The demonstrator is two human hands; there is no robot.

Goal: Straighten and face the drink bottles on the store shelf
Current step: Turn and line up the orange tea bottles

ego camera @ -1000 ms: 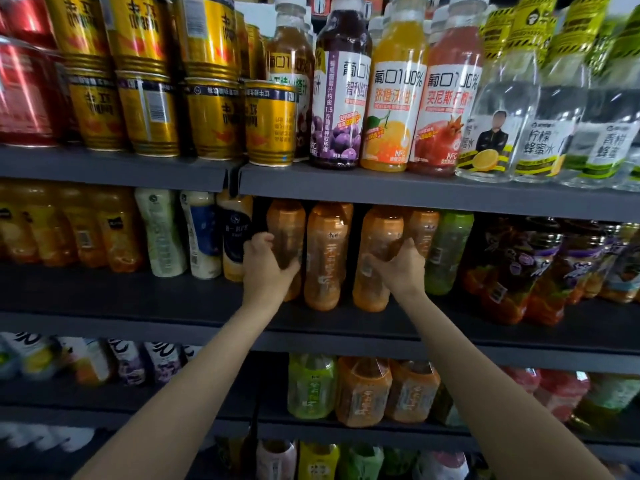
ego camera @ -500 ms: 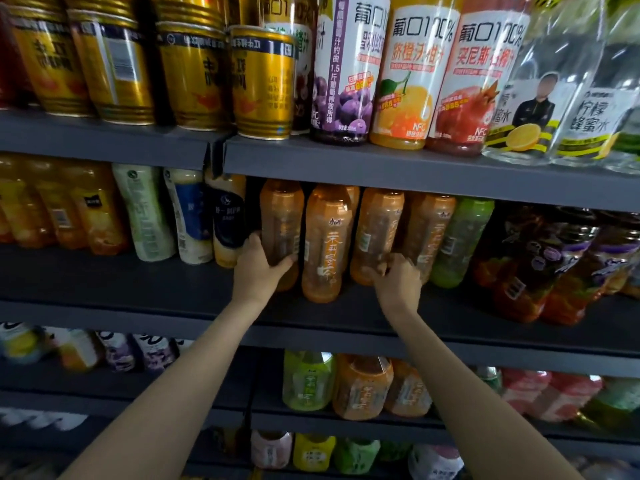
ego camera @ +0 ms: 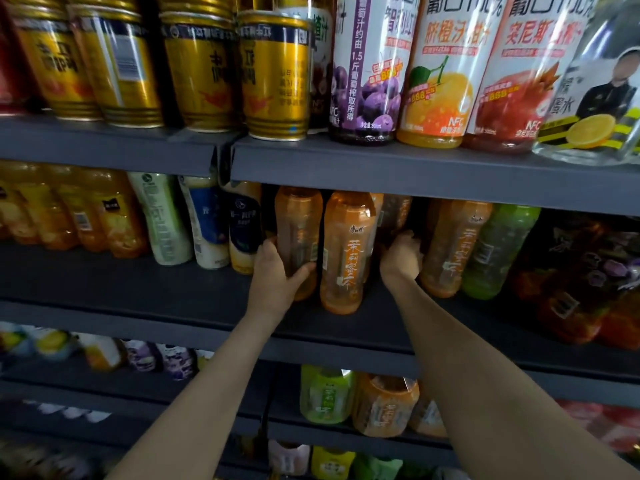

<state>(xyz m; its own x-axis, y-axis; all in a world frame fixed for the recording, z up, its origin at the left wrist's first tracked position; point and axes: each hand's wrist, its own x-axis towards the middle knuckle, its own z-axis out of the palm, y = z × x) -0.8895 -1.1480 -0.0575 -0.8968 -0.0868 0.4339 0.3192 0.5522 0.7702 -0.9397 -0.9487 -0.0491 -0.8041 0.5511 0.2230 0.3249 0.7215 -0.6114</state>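
On the middle grey shelf point(ego camera: 145, 289) stands a row of orange tea bottles. My left hand point(ego camera: 277, 275) grips the lower part of the leftmost orange bottle point(ego camera: 298, 223), whose label is turned away. Just right of it an orange bottle point(ego camera: 346, 251) stands upright with its label facing out. My right hand point(ego camera: 400, 259) reaches into the gap behind that one, fingers curled on an orange bottle set further back point(ego camera: 394, 213); the fingertips are hidden. Another orange bottle point(ego camera: 453, 247) and a green one point(ego camera: 498, 251) lean to the right of it.
The shelf above point(ego camera: 415, 171) hangs low over the bottle tops and carries gold cans point(ego camera: 273, 74) and tall juice bottles point(ego camera: 440, 71). White and dark bottles point(ego camera: 207, 223) stand left of my left hand. Dark red bottles point(ego camera: 581, 278) crowd the right. Lower shelves hold more drinks point(ego camera: 384, 407).
The view has closed in on the shelf. My right hand has pushed deeper into the gap between the orange bottles. My left hand keeps its hold on the leftmost bottle.
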